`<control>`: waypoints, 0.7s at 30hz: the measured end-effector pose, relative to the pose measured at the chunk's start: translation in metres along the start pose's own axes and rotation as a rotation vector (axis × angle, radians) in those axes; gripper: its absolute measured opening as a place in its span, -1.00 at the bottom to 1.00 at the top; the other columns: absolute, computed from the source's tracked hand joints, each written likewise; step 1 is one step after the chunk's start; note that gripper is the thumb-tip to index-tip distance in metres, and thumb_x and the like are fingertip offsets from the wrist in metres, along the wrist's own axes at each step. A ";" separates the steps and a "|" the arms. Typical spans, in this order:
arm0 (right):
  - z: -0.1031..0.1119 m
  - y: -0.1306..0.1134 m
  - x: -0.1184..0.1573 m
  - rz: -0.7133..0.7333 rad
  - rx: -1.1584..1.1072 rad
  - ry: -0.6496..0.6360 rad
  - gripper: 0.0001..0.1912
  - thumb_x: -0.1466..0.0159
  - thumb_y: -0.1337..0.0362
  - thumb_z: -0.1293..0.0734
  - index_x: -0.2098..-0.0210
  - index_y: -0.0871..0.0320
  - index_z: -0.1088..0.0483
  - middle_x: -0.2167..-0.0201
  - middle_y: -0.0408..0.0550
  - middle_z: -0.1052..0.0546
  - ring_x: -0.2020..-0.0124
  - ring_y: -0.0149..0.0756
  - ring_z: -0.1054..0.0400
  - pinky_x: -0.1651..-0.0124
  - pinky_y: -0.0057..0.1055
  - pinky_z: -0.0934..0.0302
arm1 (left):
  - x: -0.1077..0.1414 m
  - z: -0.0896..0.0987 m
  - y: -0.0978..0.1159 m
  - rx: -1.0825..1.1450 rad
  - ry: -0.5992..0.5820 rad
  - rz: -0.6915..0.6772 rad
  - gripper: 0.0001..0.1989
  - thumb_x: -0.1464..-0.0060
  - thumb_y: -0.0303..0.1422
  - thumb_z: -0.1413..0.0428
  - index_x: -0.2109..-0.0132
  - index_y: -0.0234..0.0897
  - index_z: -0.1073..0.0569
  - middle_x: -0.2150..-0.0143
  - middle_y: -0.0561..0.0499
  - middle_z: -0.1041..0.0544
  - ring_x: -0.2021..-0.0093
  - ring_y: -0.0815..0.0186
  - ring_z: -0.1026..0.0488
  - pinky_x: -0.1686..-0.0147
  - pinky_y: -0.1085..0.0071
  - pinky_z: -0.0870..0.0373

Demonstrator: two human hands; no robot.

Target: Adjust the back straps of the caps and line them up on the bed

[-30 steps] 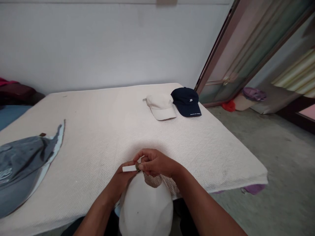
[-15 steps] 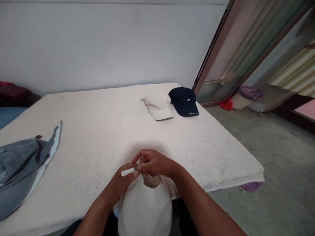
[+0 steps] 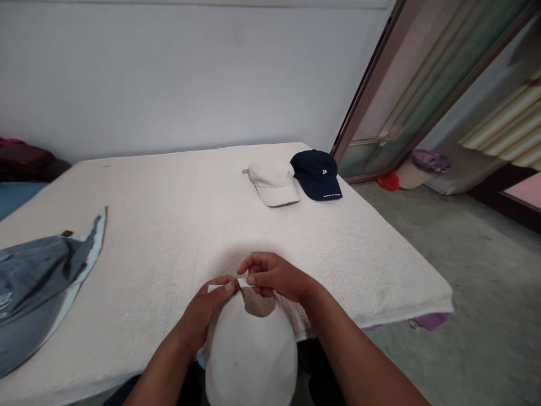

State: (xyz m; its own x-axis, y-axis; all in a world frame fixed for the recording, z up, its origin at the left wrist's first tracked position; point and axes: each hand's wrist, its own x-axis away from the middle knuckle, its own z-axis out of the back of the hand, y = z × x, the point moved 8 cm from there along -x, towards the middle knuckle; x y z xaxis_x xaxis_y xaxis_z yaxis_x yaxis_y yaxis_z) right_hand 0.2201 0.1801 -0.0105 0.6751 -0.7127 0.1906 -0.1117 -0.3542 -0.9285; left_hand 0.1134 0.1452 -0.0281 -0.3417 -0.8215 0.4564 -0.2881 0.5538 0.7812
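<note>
At the lower centre of the frame, the strap [image 3: 244, 282] of the white cap [image 3: 251, 355] ran crosswise between my hands, its long axis nearly level. My left hand [image 3: 205, 308] was nearer the small brownish buckle [image 3: 236, 286], pinching it; my right hand [image 3: 282, 277] held the strap in a narrow pinch just to the buckle's right. The cap looked plain and smoothly rounded, with one tiny dark speck [image 3: 235, 364].

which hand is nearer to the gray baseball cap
Left. The left hand, at the buckle of the white baseball cap, is to the right of the gray baseball cap; the right hand, pinching the strap, is farther right.
</note>
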 end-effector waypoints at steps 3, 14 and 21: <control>-0.002 -0.001 -0.002 0.002 -0.015 0.014 -0.83 -0.11 0.34 -0.33 0.28 0.20 -0.36 0.66 -0.29 -0.25 0.66 -0.57 -0.05 0.64 -0.59 0.10 | -0.001 -0.001 -0.003 0.000 -0.012 0.011 -0.84 0.03 -0.29 -0.16 0.39 -0.32 -0.46 0.50 0.02 -0.47 0.50 0.34 -0.37 0.47 0.44 -0.24; -0.001 -0.003 -0.005 0.009 -0.032 0.077 -0.84 -0.08 0.34 -0.34 0.30 0.19 -0.36 0.65 -0.29 -0.23 0.65 -0.57 -0.04 0.64 -0.58 0.12 | -0.002 -0.006 -0.001 0.034 -0.022 -0.009 -0.84 0.01 -0.31 -0.13 0.41 -0.33 -0.46 0.50 0.00 -0.47 0.50 0.33 -0.37 0.45 0.42 -0.26; -0.001 -0.002 -0.005 -0.007 -0.051 0.091 -0.86 -0.09 0.35 -0.33 0.32 0.20 -0.36 0.65 -0.29 -0.24 0.66 -0.58 -0.04 0.65 -0.58 0.13 | -0.003 -0.004 -0.001 0.032 -0.016 -0.017 -0.82 -0.01 -0.31 -0.12 0.44 -0.33 -0.45 0.54 0.04 -0.42 0.53 0.38 -0.31 0.48 0.45 -0.23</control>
State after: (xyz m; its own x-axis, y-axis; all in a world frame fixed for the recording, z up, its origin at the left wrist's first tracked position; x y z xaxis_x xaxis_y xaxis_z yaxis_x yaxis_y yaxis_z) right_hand 0.2167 0.1839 -0.0094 0.6073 -0.7611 0.2277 -0.1456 -0.3884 -0.9099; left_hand 0.1182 0.1461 -0.0288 -0.3505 -0.8287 0.4364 -0.3224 0.5442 0.7745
